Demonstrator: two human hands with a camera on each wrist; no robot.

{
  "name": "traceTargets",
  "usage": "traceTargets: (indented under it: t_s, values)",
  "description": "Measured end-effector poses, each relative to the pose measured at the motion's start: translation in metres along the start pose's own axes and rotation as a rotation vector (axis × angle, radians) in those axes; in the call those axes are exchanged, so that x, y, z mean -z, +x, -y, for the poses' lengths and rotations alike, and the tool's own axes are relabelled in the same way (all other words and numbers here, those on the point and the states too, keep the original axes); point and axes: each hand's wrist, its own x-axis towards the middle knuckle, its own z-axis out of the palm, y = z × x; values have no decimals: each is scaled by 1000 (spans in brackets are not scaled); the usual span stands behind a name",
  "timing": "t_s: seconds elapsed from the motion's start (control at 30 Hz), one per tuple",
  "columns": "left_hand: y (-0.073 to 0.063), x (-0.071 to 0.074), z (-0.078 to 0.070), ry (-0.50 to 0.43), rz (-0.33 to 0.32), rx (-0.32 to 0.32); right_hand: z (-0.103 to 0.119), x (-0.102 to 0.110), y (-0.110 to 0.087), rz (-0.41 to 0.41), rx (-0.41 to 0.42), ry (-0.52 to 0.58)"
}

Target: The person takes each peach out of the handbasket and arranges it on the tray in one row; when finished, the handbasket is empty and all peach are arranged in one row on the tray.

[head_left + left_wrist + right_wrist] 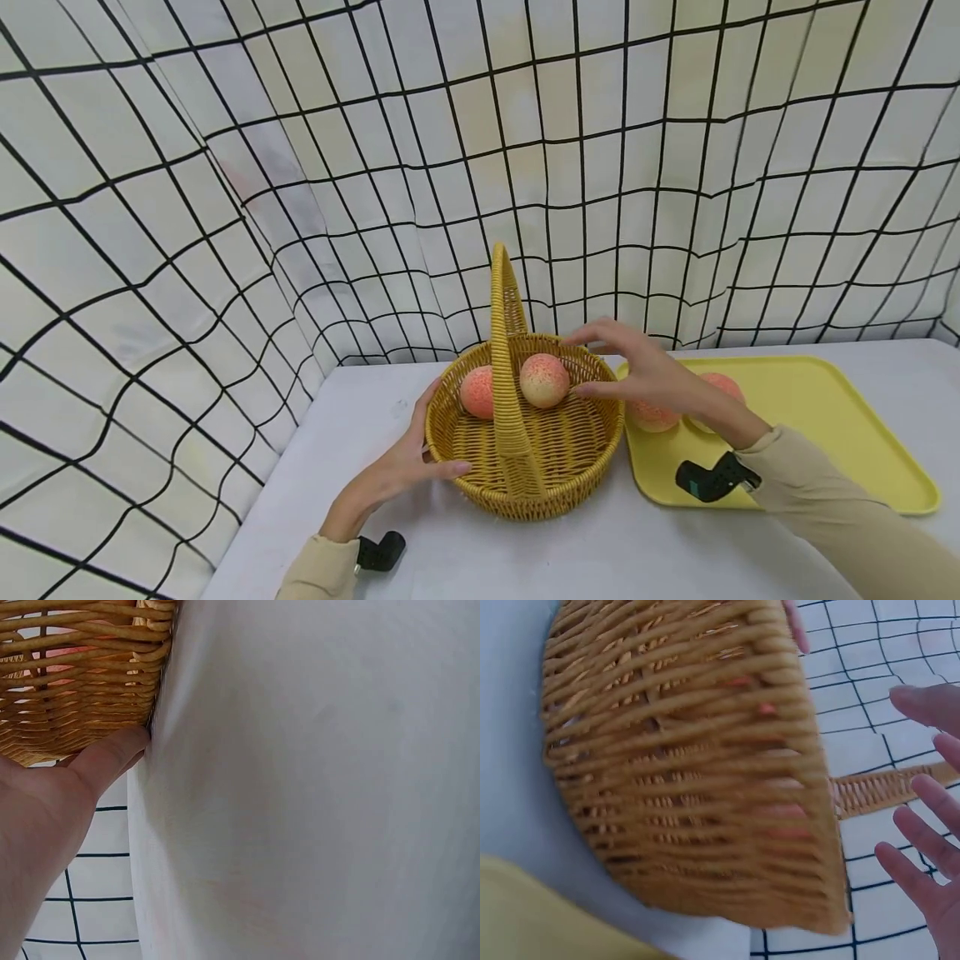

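A round wicker basket (pixel 566 492) with a tall arched handle (pixel 506 392) stands on the table. Inside it lie two pink-and-cream peaches, one peach (pixel 544 381) right of the handle and another peach (pixel 477 392) partly behind it. My left hand (pixel 401 458) holds the basket's left side, thumb at the front rim and fingers along the outer wall; the left wrist view shows fingers (pixel 112 757) low against the weave. Over the right rim hovers my right hand (pixel 637 371), fingers spread and nothing between them, its thumb near the right-hand peach.
A yellow tray (pixel 817 433) is right of the basket. On its left part sit a peach (pixel 652 417) and another peach (pixel 723 385), both partly covered by my right hand and forearm. White sheeting behind black netting (pixel 585 167) rises at the back and left.
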Motion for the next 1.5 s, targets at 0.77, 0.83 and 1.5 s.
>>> traceTargets:
  t_s: [0.77,0.83,1.5]
  values:
    - [1,-1,1,-18,11,4,-23,-51,38,206,-203,-154]
    - [1,-2,1,-20,12,6,-23,-52,37,217,-212,-140]
    - [0,-1,0,9,-3,16,-5,-59,26,357,-43,-169]
